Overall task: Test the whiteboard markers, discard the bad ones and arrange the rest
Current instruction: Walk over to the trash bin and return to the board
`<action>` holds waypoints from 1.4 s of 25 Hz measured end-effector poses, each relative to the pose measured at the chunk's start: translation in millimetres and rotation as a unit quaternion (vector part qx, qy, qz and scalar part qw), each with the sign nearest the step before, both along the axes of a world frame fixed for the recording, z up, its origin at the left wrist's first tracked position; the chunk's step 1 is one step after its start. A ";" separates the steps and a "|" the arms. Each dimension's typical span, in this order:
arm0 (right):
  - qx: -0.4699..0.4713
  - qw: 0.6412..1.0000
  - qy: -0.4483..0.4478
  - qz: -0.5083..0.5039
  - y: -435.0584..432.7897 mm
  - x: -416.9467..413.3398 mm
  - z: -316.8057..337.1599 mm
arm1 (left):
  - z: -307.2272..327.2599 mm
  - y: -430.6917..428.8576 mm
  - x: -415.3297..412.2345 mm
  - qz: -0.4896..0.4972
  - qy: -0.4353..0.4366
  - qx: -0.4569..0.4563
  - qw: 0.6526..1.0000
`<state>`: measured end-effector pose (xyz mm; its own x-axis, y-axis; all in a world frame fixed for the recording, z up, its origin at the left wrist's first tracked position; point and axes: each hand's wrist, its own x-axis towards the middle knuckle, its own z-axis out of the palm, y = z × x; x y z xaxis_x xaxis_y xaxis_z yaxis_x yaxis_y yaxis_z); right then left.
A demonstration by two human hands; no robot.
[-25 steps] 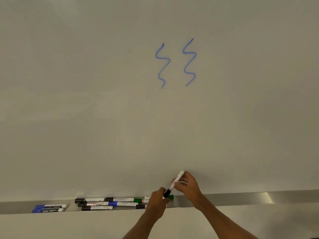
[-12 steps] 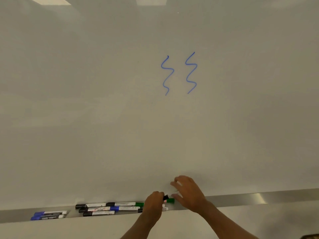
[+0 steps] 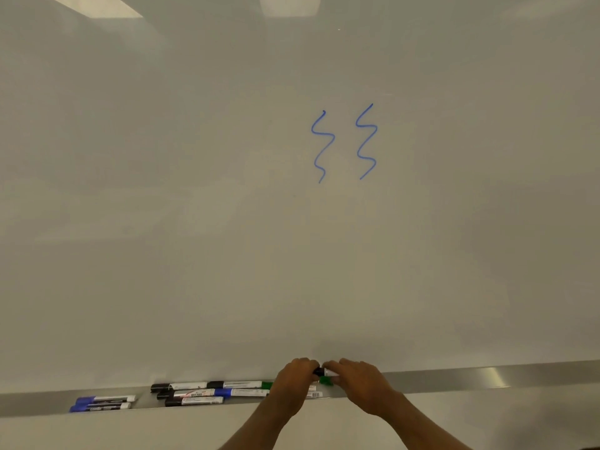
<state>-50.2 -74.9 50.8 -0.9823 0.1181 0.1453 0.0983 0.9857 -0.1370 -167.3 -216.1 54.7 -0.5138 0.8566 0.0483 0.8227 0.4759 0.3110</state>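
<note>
Gripping one black-capped marker (image 3: 325, 372): two hands (image 3: 293, 383).

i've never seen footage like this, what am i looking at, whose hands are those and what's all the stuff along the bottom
There is no machine here. The picture comes from a wide-angle camera worn on a person's head, looking forward and down, so the two bare arms reaching in from the bottom belong to the wearer.

They face a whiteboard with two blue squiggles, likely test strokes. Along its bottom edge runs a metal ledge. On it lie two blue-capped markers at the far left, then a cluster of black, blue and green markers.

The left hand and right hand meet over the ledge, both in a grip on one black-capped marker, perhaps pulling the cap off. A green cap shows just below it.
</note>
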 end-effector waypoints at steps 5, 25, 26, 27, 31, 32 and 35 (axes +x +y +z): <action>-0.055 0.998 0.006 -0.006 -4.1 -0.2 6.9 | 5.3 -8.7 -4.6 -0.035 0.033 0.010 0.999; -0.057 0.997 -0.025 0.038 -33.0 -35.2 24.4 | 6.7 -25.8 -21.0 -0.012 0.072 -0.043 0.996; -0.041 0.998 -0.011 0.037 -31.9 -33.2 23.5 | 5.4 -27.0 -20.7 -0.015 0.068 -0.040 0.997; -0.029 0.999 -0.002 0.032 -30.2 -31.0 22.4 | 3.8 -28.3 -20.8 -0.018 0.069 -0.042 0.997; -0.107 0.994 -0.007 -0.019 -22.3 -24.5 13.1 | 1.2 -38.0 -27.0 0.007 0.081 -0.032 0.996; -0.157 0.987 0.003 -0.029 -21.4 -25.8 12.7 | -0.1 -40.0 -29.9 0.014 0.092 -0.010 0.996; -0.259 0.964 0.062 -0.012 -24.4 -36.0 28.8 | 14.7 -51.2 -37.6 0.015 0.145 0.100 0.984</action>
<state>-86.3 -99.3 79.6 -0.9572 0.2286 0.1775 0.0709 0.7799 -0.6218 -205.0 -267.3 69.4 -0.4792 0.7995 0.3622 0.8768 0.4550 0.1558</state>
